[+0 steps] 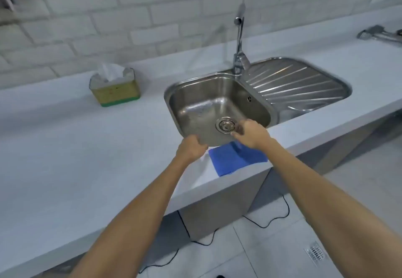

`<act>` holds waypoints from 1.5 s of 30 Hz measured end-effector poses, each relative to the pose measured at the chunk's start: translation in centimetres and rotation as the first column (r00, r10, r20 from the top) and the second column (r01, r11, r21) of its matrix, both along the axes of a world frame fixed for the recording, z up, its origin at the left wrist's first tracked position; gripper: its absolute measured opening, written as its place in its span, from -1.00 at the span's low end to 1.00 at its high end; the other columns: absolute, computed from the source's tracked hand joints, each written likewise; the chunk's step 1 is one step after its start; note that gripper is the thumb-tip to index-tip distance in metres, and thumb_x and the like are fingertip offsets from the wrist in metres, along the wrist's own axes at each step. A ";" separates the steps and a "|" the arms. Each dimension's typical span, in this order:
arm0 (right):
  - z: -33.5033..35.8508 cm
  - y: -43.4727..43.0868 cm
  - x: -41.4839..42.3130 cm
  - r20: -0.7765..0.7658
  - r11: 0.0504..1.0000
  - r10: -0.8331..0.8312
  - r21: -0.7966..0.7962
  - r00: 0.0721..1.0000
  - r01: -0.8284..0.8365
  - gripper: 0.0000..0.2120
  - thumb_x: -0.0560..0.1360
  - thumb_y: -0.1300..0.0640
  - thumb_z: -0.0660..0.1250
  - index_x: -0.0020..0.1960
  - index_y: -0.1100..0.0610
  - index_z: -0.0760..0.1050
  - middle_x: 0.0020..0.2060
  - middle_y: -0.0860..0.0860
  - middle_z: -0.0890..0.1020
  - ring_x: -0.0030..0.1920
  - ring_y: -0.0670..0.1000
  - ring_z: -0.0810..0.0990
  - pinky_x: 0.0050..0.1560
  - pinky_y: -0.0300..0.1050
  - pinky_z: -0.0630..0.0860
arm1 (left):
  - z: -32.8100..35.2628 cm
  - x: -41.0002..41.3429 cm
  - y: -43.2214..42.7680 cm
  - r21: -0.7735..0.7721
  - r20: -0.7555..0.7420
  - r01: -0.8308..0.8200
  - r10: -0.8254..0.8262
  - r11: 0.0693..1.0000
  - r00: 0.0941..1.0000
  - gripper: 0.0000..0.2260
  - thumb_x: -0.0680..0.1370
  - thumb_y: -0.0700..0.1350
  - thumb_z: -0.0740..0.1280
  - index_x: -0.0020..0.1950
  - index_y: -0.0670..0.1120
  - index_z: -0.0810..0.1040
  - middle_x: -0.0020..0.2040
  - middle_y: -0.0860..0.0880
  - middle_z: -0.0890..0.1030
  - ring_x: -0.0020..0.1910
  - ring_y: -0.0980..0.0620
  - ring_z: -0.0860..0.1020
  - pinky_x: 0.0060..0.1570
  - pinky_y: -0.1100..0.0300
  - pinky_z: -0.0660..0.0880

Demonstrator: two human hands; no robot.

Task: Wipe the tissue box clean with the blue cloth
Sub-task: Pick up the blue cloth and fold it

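The tissue box (115, 89), yellow-green with a white tissue sticking out of its top, stands on the counter at the back left, far from both hands. The blue cloth (232, 160) lies folded flat on the counter's front edge, just in front of the sink. My left hand (191, 148) hovers curled at the cloth's left, over the sink's front rim, holding nothing. My right hand (252, 134) is above the cloth's far edge, fingers bent with fingertips pinched near each other; nothing shows in it. Part of the cloth is hidden under my right wrist.
A steel sink (256, 95) with a drain and a ribbed drainboard on its right sits in the pale counter (65, 147). A tap (239, 45) rises behind it. Metal utensils (380, 35) lie at the far right. A black cable runs over the floor below.
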State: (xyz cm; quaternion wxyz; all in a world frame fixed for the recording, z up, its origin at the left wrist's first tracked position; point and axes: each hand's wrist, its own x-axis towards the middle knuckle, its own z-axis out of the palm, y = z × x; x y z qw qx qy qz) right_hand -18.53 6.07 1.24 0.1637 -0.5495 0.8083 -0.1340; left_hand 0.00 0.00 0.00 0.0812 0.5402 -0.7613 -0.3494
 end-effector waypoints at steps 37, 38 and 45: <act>2.8 -14.5 13.7 0.990 0.995 -0.062 0.051 -0.127 -0.091 -0.69 0.56 0.06 0.23 0.20 0.24 0.45 0.08 0.19 0.61 0.04 0.20 0.59 0.18 0.20 0.49 | 4.0 11.4 -8.4 0.553 -0.673 -0.179 0.563 0.814 0.480 -0.64 0.54 0.14 0.26 0.22 -0.05 0.54 0.05 -0.07 0.67 -0.07 -0.04 0.65 -0.04 0.10 0.57; 3.1 -15.5 14.8 0.992 0.989 -0.067 0.052 -0.103 -0.140 -0.73 0.56 0.06 0.22 0.14 0.22 0.47 0.01 0.15 0.62 -0.02 0.15 0.60 0.07 0.10 0.54 | 3.7 12.3 -8.9 0.610 -0.685 -0.109 0.592 0.785 0.424 -0.61 0.51 0.16 0.28 0.21 -0.05 0.55 0.00 -0.10 0.69 -0.15 -0.07 0.65 -0.03 0.06 0.57; 4.7 -23.2 20.7 0.824 0.978 0.141 -0.028 0.549 -0.209 -0.67 0.51 -0.01 0.31 0.07 0.26 0.54 -0.10 0.12 0.59 -0.12 0.07 0.56 -0.18 -0.12 0.53 | 1.7 17.3 -14.9 0.736 -0.652 -0.082 0.736 0.672 0.180 -0.76 0.56 -0.03 0.25 0.03 -0.18 0.57 -0.16 -0.19 0.73 -0.18 -0.18 0.67 -0.12 0.01 0.60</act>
